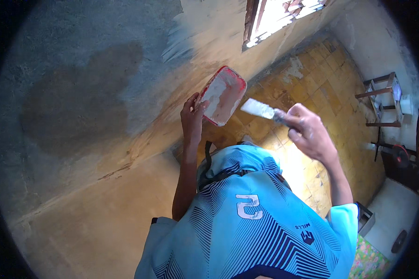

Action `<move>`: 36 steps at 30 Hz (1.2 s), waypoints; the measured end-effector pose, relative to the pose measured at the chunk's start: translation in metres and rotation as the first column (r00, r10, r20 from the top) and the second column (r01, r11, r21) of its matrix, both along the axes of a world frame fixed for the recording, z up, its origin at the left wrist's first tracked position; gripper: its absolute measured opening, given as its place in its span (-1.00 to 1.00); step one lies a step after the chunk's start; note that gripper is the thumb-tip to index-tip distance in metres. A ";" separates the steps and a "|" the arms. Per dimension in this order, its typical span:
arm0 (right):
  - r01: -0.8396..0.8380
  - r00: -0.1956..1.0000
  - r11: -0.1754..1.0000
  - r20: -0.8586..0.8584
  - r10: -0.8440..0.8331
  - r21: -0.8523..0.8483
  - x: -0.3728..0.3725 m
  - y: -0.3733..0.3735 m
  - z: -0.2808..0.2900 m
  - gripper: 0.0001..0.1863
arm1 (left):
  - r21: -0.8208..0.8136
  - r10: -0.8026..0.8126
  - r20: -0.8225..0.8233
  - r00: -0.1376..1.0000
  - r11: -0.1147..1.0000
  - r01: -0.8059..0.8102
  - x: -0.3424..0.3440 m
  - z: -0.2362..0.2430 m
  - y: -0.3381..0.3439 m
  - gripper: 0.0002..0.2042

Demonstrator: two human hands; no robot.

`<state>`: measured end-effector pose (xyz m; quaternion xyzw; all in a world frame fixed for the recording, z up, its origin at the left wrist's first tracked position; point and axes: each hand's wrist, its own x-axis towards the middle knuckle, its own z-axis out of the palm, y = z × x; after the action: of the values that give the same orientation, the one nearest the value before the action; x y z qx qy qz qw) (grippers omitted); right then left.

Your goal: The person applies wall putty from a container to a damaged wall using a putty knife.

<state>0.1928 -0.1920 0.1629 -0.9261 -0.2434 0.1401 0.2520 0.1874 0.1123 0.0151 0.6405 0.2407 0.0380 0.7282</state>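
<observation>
My left hand [193,118] grips the near left rim of a red plastic tub [222,95], tilted so its inside faces me. Pale, whitish paste coats the tub's floor and walls. In my right hand [311,132] is a putty knife, its flat blade [258,108] smeared white and pointing left at the tub. Blade and tub are a short way apart. My right fingers wrap round the handle. Beside the tub rises a wall [167,88], partly grey, partly tan, with a darker patch and whitish streaks near the window.
A bright window with a wooden frame [249,23] is set in the wall at the top. Yellowish tiles [312,88] cover the floor. Far right stand a wooden stool-like frame [381,97], a white container [406,105] and dark furniture [400,167]. A flowered cloth [368,260] lies lower right.
</observation>
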 end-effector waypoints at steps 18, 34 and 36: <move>-0.598 0.800 0.758 -0.133 0.585 -0.262 0.068 0.125 0.016 -0.82 | 0.697 -0.136 -0.083 0.987 0.701 0.155 0.004 0.030 -0.045 -0.16; -0.109 0.831 0.992 -0.541 0.128 0.067 0.136 0.049 0.035 -0.69 | -0.182 -0.078 0.172 0.982 0.977 0.110 -0.003 -0.013 0.002 -0.48; -0.042 0.880 0.992 -0.466 0.094 0.121 0.118 0.059 0.029 -0.68 | -0.320 -0.041 0.249 0.968 0.940 0.122 -0.007 -0.016 0.007 -0.49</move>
<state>0.3105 -0.1330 0.1921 -0.8404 -0.2146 0.3561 0.3477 0.1803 0.1191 -0.0013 0.5087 0.1276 0.0432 0.8503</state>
